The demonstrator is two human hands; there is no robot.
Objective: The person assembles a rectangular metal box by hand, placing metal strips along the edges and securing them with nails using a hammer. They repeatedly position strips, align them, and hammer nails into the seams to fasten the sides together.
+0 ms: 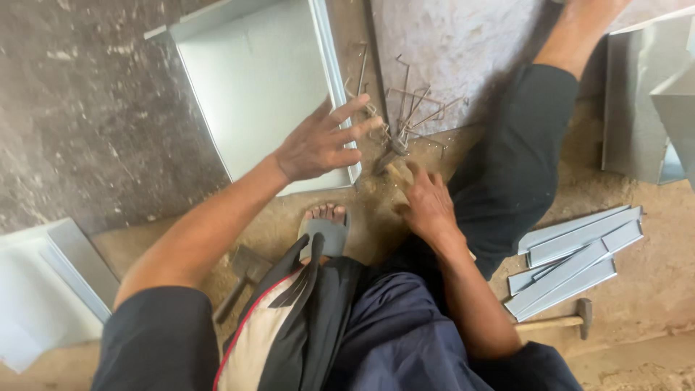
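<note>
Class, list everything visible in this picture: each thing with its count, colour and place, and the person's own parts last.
Sheet-metal tray: one, pale grey, top centre on the floor.
Bent wire pieces: a tangled pile, rusty brown, right of the tray.
Metal strips: a stack, grey, right.
Hammer: one, wooden handle, below the strips.
Second hammer: one, dark, beside the foot.
Folded metal sheets: grey, top right.
Metal panel: pale grey, lower left.
Sandalled foot: one, centre.
Left hand: spread open over the tray's edge.
Right hand: at a wooden handle by the wires; grip unclear.

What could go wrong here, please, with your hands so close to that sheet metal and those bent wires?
The left hand lies across the folded metal tray, whose thin rim might cut it. The right hand works beside the bent wire pieces; their ends could prick fingers. The sandalled foot lies close below.
</note>
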